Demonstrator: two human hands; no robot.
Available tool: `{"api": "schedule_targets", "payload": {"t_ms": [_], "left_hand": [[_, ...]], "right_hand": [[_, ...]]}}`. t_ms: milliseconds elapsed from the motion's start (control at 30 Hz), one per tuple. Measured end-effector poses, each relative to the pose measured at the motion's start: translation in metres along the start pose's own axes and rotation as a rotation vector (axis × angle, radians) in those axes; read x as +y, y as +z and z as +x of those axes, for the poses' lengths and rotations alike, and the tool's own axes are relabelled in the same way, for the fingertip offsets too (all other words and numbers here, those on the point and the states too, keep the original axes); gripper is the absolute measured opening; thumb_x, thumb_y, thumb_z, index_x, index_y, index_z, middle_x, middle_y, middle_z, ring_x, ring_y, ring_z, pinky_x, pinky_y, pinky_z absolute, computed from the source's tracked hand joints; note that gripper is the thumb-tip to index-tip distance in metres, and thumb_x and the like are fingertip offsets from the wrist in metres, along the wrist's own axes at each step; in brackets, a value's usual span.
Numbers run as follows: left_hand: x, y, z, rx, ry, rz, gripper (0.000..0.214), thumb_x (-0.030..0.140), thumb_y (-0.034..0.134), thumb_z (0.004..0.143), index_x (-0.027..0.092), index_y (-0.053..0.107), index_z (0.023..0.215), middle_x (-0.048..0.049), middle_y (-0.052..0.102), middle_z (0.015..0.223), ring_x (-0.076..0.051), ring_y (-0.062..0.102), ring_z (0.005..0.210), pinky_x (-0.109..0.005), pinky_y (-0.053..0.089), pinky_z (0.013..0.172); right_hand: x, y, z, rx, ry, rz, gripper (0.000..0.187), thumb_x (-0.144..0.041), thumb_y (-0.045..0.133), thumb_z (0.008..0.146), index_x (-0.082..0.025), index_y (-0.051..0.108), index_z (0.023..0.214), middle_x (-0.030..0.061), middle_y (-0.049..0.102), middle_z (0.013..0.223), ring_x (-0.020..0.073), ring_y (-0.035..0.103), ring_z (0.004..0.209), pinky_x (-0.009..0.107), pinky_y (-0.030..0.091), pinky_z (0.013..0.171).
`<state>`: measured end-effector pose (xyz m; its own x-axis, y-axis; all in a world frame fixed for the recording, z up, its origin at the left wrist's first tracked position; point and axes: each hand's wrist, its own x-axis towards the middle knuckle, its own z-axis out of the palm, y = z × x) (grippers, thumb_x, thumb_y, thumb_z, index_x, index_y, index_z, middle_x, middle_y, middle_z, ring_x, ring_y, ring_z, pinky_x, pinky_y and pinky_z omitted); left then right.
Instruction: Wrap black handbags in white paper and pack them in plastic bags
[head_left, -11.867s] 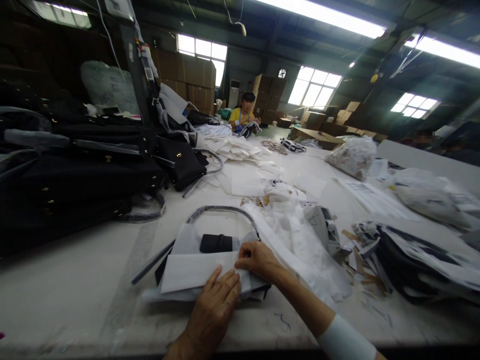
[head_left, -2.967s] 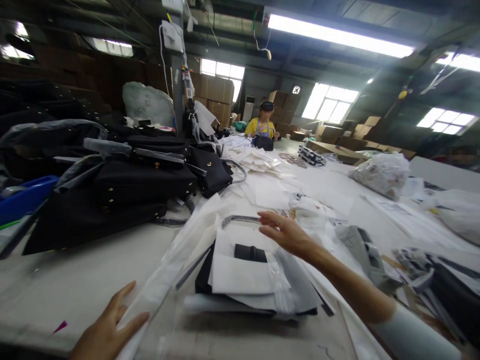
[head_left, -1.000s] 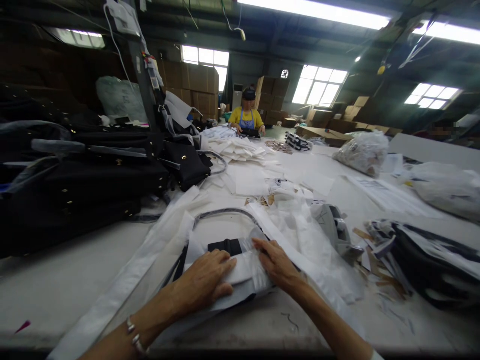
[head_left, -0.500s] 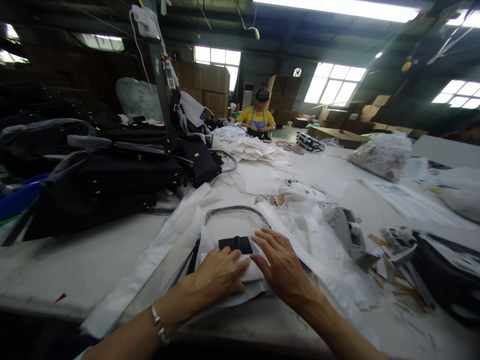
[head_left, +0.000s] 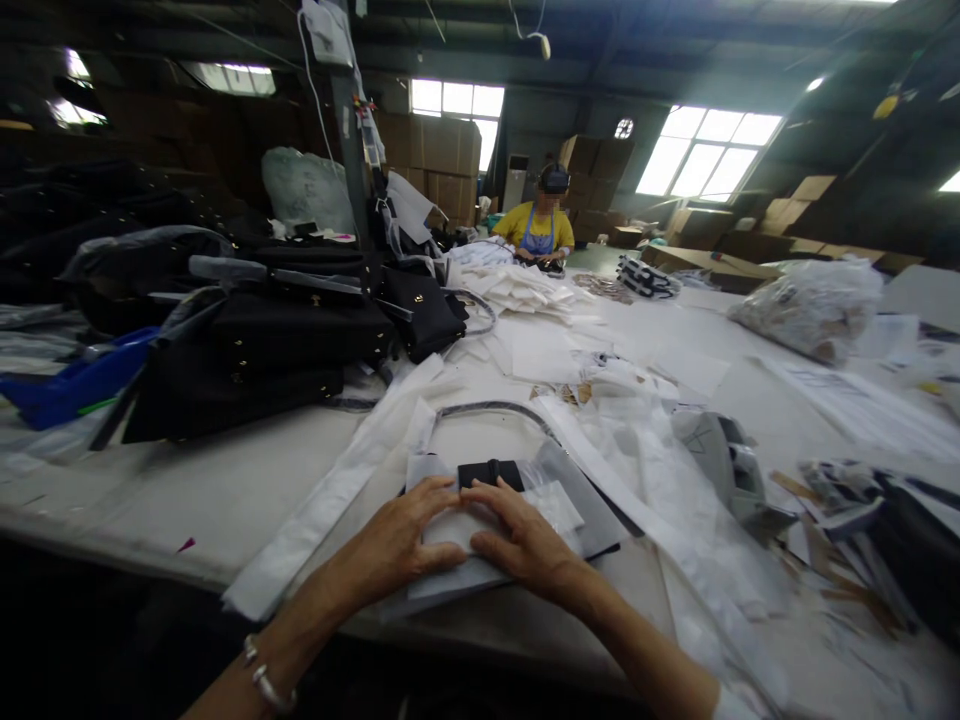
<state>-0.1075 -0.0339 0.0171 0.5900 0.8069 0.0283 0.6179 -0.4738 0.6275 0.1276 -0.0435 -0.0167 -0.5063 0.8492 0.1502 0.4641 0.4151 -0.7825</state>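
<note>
A black handbag (head_left: 491,473) wrapped in white paper lies flat on the white table (head_left: 225,490), its grey curved handle (head_left: 487,410) pointing away from me. Both hands rest on the wrapped bag near the table's front edge. My left hand (head_left: 401,540) lies on the white paper with fingers curled down on it. My right hand (head_left: 525,540) presses the paper and a clear plastic sheet (head_left: 559,505) beside it, thumbs almost meeting. A long white dust bag (head_left: 337,500) stretches out to the left of the bag.
A heap of black handbags (head_left: 255,350) fills the left side, with a blue item (head_left: 75,380) beside it. Crumpled plastic and paper (head_left: 652,470) lie to the right, then a grey tape dispenser (head_left: 724,465). A person in yellow (head_left: 544,225) works at the far end.
Both hands drew closer together on the wrapped bag and pulled it toward the front edge. My right hand, spread flat half a second ago, now curls onto the paper.
</note>
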Motion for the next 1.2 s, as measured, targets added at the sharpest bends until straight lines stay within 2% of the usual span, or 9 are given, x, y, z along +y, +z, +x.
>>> {"api": "schedule_targets", "payload": {"t_ms": [167,367,433,533,700,800,967,1100,1200], "left_hand": [[-0.006,0.017,-0.018,0.185,-0.058,-0.145,0.026,0.035,0.065,0.085,0.027,0.067,0.109,-0.0067,0.058,0.136,-0.026,0.054,0.126,-0.043,0.043,0.108],[-0.024,0.04,-0.025,0.273,-0.002,-0.138,0.02,0.037,0.06,0.088,0.025,0.068,0.102,-0.0076,0.064,0.127,-0.024,0.06,0.119,-0.042,0.047,0.105],[-0.03,0.046,-0.027,0.293,0.033,-0.117,0.025,0.042,0.056,0.091,0.025,0.069,0.103,-0.0078,0.065,0.126,-0.024,0.059,0.12,-0.044,0.047,0.106],[-0.034,0.05,-0.036,0.356,0.05,-0.078,0.036,0.052,0.051,0.094,0.027,0.066,0.116,-0.0085,0.06,0.133,-0.026,0.055,0.126,-0.045,0.045,0.108],[-0.031,0.058,-0.064,0.516,0.047,0.061,0.083,0.071,0.06,0.078,0.027,0.038,0.145,-0.0126,0.046,0.147,-0.033,0.045,0.135,-0.05,0.041,0.111],[-0.023,0.061,-0.071,0.555,0.057,0.216,0.077,0.06,0.066,0.081,0.028,0.037,0.144,-0.0116,0.053,0.14,-0.032,0.051,0.128,-0.049,0.045,0.106],[-0.015,0.049,-0.059,0.602,0.127,0.219,0.023,0.033,0.05,0.098,0.028,0.061,0.118,-0.0061,0.063,0.119,-0.019,0.064,0.105,-0.032,0.053,0.088],[-0.017,0.031,-0.047,0.561,0.188,0.087,0.014,0.024,0.051,0.097,0.024,0.065,0.1,-0.0036,0.063,0.108,-0.014,0.064,0.097,-0.024,0.052,0.083],[-0.017,0.021,-0.044,0.495,0.243,0.099,0.015,0.02,0.052,0.096,0.024,0.066,0.102,-0.0041,0.062,0.111,-0.013,0.064,0.095,-0.023,0.052,0.082]], "right_hand": [[-0.003,0.0,0.003,-0.044,-0.053,-0.072,0.036,-0.032,0.067,0.089,-0.026,0.064,0.125,0.0083,0.059,0.138,0.0277,0.043,0.137,0.058,0.017,0.119],[-0.009,0.003,0.004,-0.143,-0.117,-0.17,0.066,-0.053,0.081,0.073,-0.031,0.06,0.132,0.0079,0.059,0.137,0.0322,0.043,0.137,0.063,0.014,0.117],[-0.008,0.006,0.003,-0.154,-0.162,-0.196,0.074,-0.056,0.082,0.071,-0.029,0.057,0.136,0.009,0.059,0.137,0.0322,0.043,0.136,0.062,0.013,0.118],[-0.004,0.008,0.0,-0.141,-0.207,-0.224,0.071,-0.059,0.075,0.078,-0.025,0.056,0.137,0.0115,0.059,0.137,0.031,0.045,0.135,0.059,0.014,0.119],[-0.003,0.006,-0.002,-0.136,-0.241,-0.245,0.088,-0.068,0.075,0.07,-0.022,0.052,0.14,0.0136,0.057,0.139,0.0317,0.046,0.135,0.056,0.017,0.12],[-0.005,0.004,-0.002,-0.152,-0.235,-0.26,0.084,-0.067,0.072,0.074,-0.021,0.051,0.142,0.0133,0.055,0.14,0.0313,0.045,0.136,0.056,0.018,0.12],[-0.003,0.005,-0.001,-0.13,-0.208,-0.242,0.072,-0.066,0.062,0.085,-0.023,0.052,0.141,0.0115,0.056,0.141,0.0296,0.044,0.136,0.057,0.018,0.119],[-0.003,0.002,-0.001,-0.145,-0.184,-0.175,0.075,-0.073,0.056,0.084,-0.024,0.053,0.141,0.0107,0.054,0.142,0.0303,0.042,0.138,0.056,0.018,0.12],[-0.004,-0.001,-0.001,-0.162,-0.17,-0.14,0.066,-0.069,0.044,0.093,-0.025,0.051,0.142,0.009,0.052,0.145,0.0282,0.039,0.14,0.056,0.017,0.12]]}}
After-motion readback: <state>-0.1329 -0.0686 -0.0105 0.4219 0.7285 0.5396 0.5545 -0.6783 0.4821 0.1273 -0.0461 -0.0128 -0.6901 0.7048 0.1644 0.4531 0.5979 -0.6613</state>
